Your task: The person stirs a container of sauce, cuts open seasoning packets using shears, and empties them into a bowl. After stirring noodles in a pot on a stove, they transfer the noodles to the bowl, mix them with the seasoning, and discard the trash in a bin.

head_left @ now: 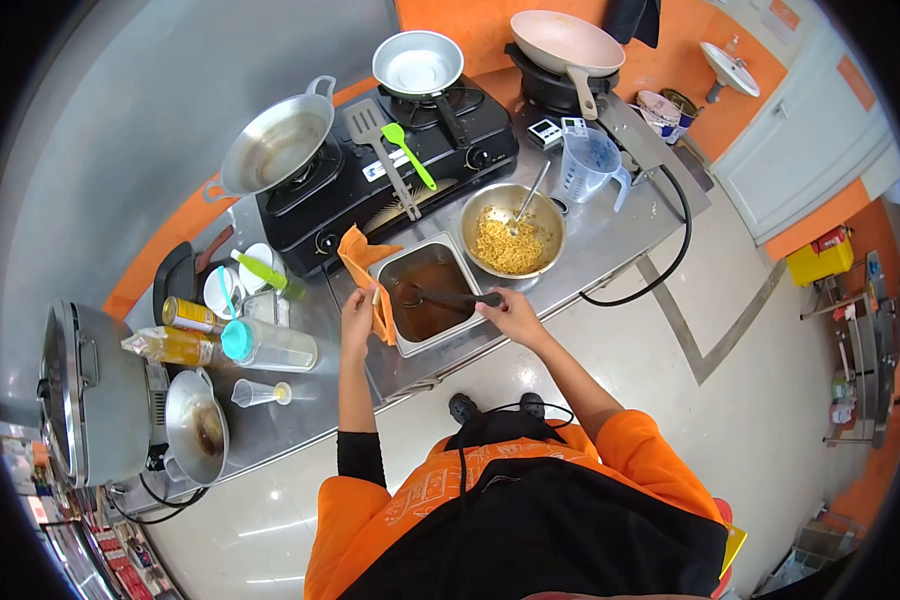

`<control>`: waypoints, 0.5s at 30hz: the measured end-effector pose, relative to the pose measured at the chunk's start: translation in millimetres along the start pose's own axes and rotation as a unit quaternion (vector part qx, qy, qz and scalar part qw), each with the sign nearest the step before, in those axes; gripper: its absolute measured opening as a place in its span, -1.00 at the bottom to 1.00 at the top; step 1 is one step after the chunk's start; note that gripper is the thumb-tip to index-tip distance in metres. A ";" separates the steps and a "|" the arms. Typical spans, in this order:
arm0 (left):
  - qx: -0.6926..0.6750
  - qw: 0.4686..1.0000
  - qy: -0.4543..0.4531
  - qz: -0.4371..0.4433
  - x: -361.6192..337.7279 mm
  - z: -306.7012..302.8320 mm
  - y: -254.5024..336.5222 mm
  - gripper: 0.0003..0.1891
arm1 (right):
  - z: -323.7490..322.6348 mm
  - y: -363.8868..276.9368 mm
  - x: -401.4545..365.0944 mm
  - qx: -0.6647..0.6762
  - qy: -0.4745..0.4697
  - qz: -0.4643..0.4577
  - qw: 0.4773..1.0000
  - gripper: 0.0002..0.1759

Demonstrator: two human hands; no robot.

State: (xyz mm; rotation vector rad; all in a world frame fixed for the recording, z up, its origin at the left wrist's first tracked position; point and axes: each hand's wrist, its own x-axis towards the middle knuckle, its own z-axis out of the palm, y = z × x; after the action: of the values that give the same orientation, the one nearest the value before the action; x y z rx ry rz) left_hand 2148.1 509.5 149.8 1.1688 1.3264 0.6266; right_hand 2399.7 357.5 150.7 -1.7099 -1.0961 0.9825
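Observation:
A rectangular metal container (463, 312) of dark brown liquid stands on the steel counter before me. My right hand (513, 317) is closed on the handle end of a black ladle (448, 297), whose bowl sits in the liquid. At the container's left side, my left hand (358, 318) pinches an orange cloth (365, 262) that hangs along the rim. Just right of the container is a round metal bowl (472, 205) of crumbled yellow food (510, 245), with a metal spoon (532, 190) leaning in it.
Behind is a black two-burner stove (390, 205) with a wok (280, 145), a small pan (418, 62), a grey slotted turner (367, 125) and a green brush (407, 155). A measuring jug (588, 165) stands right. Left are a turquoise-lidded bottle (280, 343), another wok (198, 430) and a large cooker (110, 390).

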 end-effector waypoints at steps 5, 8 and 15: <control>-0.005 0.997 0.080 -0.015 0.5 18.1 1.8 -0.61 | -47.8 12.2 -10.4 0.035 -0.171 -0.064 0.983 -0.43; 0.069 0.996 -0.040 0.037 7.1 10.9 2.5 -0.65 | -125.8 -6.6 -13.4 -0.090 -0.182 0.184 0.962 -0.40; 0.012 0.996 -0.006 0.093 1.7 21.8 -23.8 -0.76 | -141.8 28.9 49.3 0.065 0.003 0.163 0.984 -0.40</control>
State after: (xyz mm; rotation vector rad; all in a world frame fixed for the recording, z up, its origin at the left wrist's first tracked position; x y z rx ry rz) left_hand 2163.1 496.4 124.3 1.3237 1.2256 0.7381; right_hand 2552.1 362.4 161.6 -1.8175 -0.7414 1.2214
